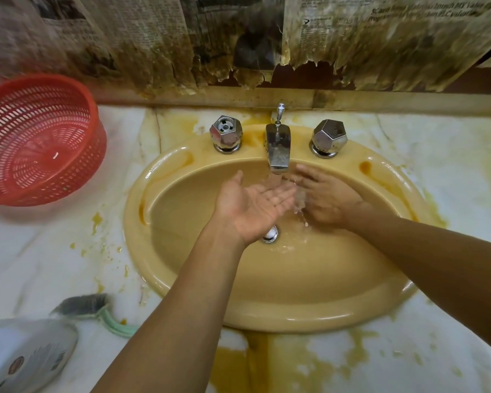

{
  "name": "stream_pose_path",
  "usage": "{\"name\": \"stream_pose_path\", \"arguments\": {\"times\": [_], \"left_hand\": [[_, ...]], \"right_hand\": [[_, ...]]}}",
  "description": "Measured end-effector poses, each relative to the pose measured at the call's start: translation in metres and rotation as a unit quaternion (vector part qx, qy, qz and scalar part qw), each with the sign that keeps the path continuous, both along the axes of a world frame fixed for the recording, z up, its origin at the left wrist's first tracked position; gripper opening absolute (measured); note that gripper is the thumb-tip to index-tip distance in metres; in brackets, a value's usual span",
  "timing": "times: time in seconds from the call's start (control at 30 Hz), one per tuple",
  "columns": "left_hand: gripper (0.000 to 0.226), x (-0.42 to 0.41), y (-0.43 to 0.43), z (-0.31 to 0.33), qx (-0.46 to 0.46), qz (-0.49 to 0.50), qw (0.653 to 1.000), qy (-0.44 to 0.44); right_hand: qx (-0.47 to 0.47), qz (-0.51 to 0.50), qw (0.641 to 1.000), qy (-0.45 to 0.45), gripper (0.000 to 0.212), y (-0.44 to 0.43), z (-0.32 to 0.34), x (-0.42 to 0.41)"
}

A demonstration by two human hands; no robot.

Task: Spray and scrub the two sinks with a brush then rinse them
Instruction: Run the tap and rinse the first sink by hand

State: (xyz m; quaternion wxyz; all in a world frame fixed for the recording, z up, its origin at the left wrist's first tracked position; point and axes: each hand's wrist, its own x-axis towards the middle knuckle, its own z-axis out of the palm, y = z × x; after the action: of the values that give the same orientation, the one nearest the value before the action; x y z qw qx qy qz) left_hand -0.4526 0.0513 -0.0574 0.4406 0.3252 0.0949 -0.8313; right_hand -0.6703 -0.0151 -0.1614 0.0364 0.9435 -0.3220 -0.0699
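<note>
Left hand (pixel 255 207) and right hand (pixel 328 201) are held under the running tap (pixel 278 150) at 12 o'clock of the sink (pixel 182 282), grips flat, nothing held.

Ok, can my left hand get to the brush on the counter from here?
Probably yes: the left hand is open and empty under the tap, and the brush lies uncovered on the counter beside that forearm.
</note>
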Motion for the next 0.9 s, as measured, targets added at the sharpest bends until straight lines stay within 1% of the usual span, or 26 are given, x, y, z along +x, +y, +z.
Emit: {"name": "stream_pose_path", "arguments": {"times": [0.03,0.07,0.1,0.13,0.17,0.2,0.23,0.27,0.3,0.33,0.37,0.4,0.43,0.47,0.5,0.53,0.57,0.6,0.63,0.67,0.7,0.73,0.8,0.87,0.9], "left_hand": [[0.07,0.007,-0.002,0.001,-0.007,0.01,1.0,-0.029],[0.064,0.014,-0.003,0.0,-0.017,0.018,0.996,-0.085],[0.056,0.022,-0.005,-0.002,-0.033,0.02,0.984,-0.172],[0.047,0.03,-0.004,-0.002,-0.053,0.016,0.956,-0.289],[0.038,0.04,-0.002,-0.002,-0.077,0.004,0.904,-0.42],[0.033,0.051,0.002,-0.004,-0.108,-0.014,0.83,-0.548],[0.032,0.064,0.005,-0.008,-0.146,-0.039,0.742,-0.654],[0.033,0.078,0.01,-0.012,-0.188,-0.063,0.654,-0.731],[0.035,0.092,0.013,-0.017,-0.23,-0.089,0.576,-0.78],[0.037,0.103,0.014,-0.023,-0.271,-0.109,0.515,-0.806],[0.038,0.11,0.014,-0.028,-0.305,-0.121,0.471,-0.819],[0.039,0.113,0.013,-0.031,-0.326,-0.132,0.444,-0.824],[0.039,0.113,0.013,-0.032,-0.337,-0.138,0.432,-0.825],[0.038,0.11,0.013,-0.03,-0.344,-0.136,0.434,-0.822],[0.036,0.106,0.014,-0.029,-0.341,-0.127,0.45,-0.815],[0.034,0.099,0.015,-0.024,-0.323,-0.12,0.476,-0.809],[0.031,0.091,0.015,-0.018,-0.295,-0.121,0.499,-0.806],[0.027,0.083,0.014,-0.012,-0.273,-0.126,0.525,-0.796],[0.024,0.074,0.012,-0.005,-0.271,-0.126,0.565,-0.77],[0.025,0.065,0.007,0.001,-0.287,-0.111,0.611,-0.73],[0.027,0.057,0.002,0.004,-0.312,-0.092,0.652,-0.685],[0.03,0.05,-0.004,0.006,-0.33,-0.088,0.681,-0.648],[0.041,0.037,-0.017,0.009,-0.341,-0.112,0.721,-0.593],[0.058,0.022,-0.028,0.01,-0.316,-0.138,0.758,-0.553],[0.06,0.015,-0.034,0.008,-0.3,-0.142,0.772,-0.542]], "right_hand": [[-0.04,0.011,0.999,-0.014,0.06,-0.005,-0.005,-0.001],[-0.09,0.031,0.995,-0.01,0.057,-0.004,-0.01,-0.003],[-0.109,0.06,0.991,0.039,0.056,-0.001,-0.013,-0.006],[-0.092,0.098,0.987,0.093,0.057,0.007,-0.018,-0.008],[-0.041,0.109,0.986,0.118,0.06,0.018,-0.024,-0.013],[0.011,0.089,0.988,0.128,0.063,0.028,-0.029,-0.017],[0.061,0.055,0.987,0.137,0.066,0.038,-0.032,-0.017],[0.109,0.023,0.984,0.139,0.066,0.043,-0.035,-0.011],[0.165,-0.018,0.979,0.119,0.063,0.045,-0.029,0.0],[0.224,-0.079,0.97,0.06,0.054,0.048,-0.02,0.016],[0.274,-0.156,0.948,-0.045,0.04,0.051,-0.009,0.031],[0.32,-0.245,0.896,-0.185,0.032,0.054,0.002,0.048],[0.357,-0.346,0.801,-0.333,0.032,0.056,0.015,0.064],[0.401,-0.441,0.661,-0.455,0.033,0.058,0.028,0.078],[0.443,-0.505,0.508,-0.538,0.034,0.059,0.038,0.09],[0.48,-0.541,0.362,-0.589,0.035,0.061,0.046,0.098],[0.506,-0.555,0.242,-0.614,0.036,0.064,0.053,0.103],[0.522,-0.555,0.142,-0.632,0.034,0.066,0.057,0.105],[0.536,-0.544,0.072,-0.641,0.032,0.07,0.063,0.105],[0.543,-0.535,0.026,-0.646,0.03,0.074,0.066,0.105],[0.546,-0.529,0.0,-0.65,0.029,0.077,0.073,0.104],[0.544,-0.521,-0.014,-0.658,0.028,0.08,0.079,0.103],[0.536,-0.501,-0.03,-0.679,0.027,0.084,0.096,0.096],[0.524,-0.478,-0.04,-0.704,0.027,0.085,0.12,0.088],[0.518,-0.468,-0.039,-0.715,0.028,0.084,0.132,0.084]]}}
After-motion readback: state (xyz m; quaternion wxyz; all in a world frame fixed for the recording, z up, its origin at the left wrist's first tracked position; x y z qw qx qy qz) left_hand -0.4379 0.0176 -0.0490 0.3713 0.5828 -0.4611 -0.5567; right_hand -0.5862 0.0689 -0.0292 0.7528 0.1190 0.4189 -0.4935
